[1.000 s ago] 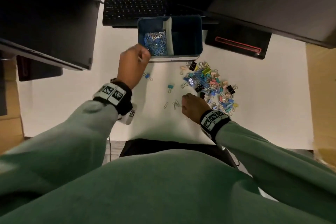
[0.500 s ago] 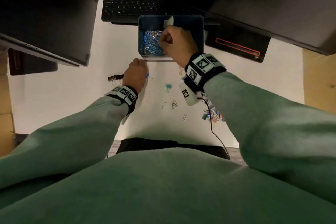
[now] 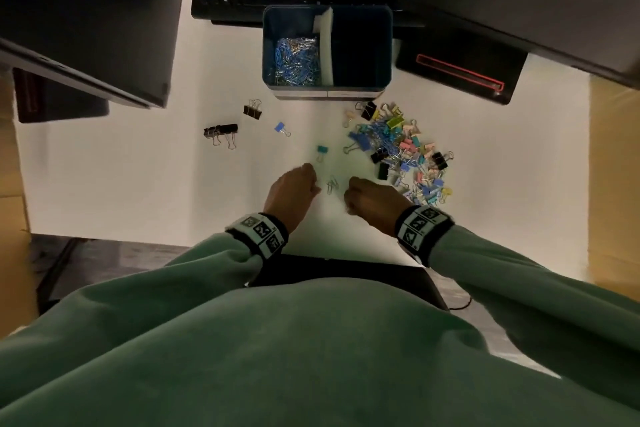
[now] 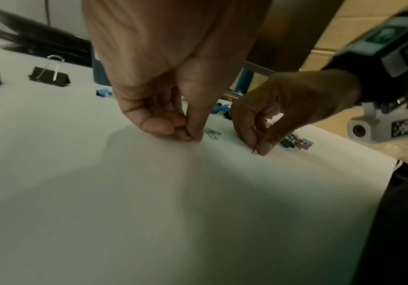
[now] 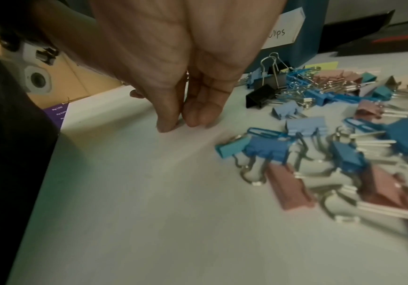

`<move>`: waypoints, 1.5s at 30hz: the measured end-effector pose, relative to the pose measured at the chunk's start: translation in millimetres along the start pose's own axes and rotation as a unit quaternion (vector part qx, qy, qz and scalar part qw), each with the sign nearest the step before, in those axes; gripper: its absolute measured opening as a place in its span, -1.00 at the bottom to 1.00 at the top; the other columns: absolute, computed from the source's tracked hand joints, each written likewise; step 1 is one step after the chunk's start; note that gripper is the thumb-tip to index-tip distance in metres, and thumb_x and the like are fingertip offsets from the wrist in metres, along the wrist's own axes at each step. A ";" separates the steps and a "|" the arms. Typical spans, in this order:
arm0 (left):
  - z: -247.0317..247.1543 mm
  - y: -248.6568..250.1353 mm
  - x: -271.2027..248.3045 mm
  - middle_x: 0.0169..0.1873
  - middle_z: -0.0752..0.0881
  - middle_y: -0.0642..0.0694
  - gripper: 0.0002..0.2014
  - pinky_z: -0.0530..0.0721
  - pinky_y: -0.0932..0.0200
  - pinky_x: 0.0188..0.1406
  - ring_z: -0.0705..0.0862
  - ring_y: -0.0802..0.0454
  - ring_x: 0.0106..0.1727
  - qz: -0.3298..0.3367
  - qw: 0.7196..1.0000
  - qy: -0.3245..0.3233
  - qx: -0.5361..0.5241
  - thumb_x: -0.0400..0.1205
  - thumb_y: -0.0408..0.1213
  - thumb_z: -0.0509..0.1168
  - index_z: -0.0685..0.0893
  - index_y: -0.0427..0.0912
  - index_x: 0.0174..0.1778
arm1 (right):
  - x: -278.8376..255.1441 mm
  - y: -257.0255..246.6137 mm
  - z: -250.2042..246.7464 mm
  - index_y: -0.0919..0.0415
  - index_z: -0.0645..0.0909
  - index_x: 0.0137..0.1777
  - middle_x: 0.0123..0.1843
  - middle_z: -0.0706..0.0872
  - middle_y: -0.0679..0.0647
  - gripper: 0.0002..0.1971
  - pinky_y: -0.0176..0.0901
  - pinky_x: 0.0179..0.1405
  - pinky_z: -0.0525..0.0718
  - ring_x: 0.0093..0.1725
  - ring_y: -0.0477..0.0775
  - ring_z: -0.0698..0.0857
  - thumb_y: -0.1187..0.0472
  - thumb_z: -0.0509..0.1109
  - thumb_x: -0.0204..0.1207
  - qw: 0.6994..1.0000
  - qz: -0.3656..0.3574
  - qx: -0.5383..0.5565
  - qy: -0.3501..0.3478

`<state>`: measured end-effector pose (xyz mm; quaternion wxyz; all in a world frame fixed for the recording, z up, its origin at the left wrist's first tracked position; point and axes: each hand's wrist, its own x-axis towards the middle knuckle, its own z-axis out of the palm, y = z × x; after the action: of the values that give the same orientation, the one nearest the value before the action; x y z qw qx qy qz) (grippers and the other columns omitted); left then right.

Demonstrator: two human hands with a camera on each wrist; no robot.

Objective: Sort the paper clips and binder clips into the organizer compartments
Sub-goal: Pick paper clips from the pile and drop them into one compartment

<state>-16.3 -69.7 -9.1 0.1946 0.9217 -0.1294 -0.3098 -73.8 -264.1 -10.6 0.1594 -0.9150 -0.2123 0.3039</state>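
Loose paper clips [image 3: 331,185] lie flat on the white worktop [image 3: 138,177], well short of the blue organizer [image 3: 327,87] and on my side of it, and I have a hand either side of them. My left hand [image 3: 289,192] is down at the worktop with thumb and fingertips [image 4: 190,135] pressed together in a narrow grip on something small; a glint sits between them, probably a clip, but I cannot say for sure. My right hand [image 3: 372,199] is the same story: fingertips [image 5: 166,125] pinched tight against the surface, and I cannot tell whether a clip is caught in there.

To do this pick well, I judge each clip needs a nail edge slid under one loop so it tips up, because thin wire flat on a smooth top slips out of a straight pinch. Then carry it to the organizer's left compartment, where the paper clip heap [image 3: 296,61] already lies, left of the white divider [image 3: 325,45]. The right compartment looks dark, contents unclear.

The binder clip pile [image 3: 398,152] sits just right of my right hand, below the organizer's front, so I'd keep the wrist from brushing it. Stray black binder clips [image 3: 221,132] lie well left of the organizer.

Writing: a white label [image 5: 284,31] on the organizer's front reads "lips", the start hidden behind my hand.
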 end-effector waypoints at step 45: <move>-153.5 32.7 79.2 -0.21 0.76 -0.04 -0.77 0.70 0.15 -0.02 0.71 0.04 -0.15 0.037 0.946 0.241 -0.214 0.54 -0.47 0.11 0.68 -0.22 -0.15 | 95.1 -14.9 -177.4 0.24 0.68 -0.01 -0.11 0.78 0.08 -0.94 -0.23 -0.13 0.76 -0.18 -0.04 0.75 0.28 0.41 0.58 0.866 0.149 0.327 0.349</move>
<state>136.6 -84.5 76.4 0.4241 0.9000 -0.0430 -0.0914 101.5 -234.1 84.9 0.4655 -0.8777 0.1077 0.0372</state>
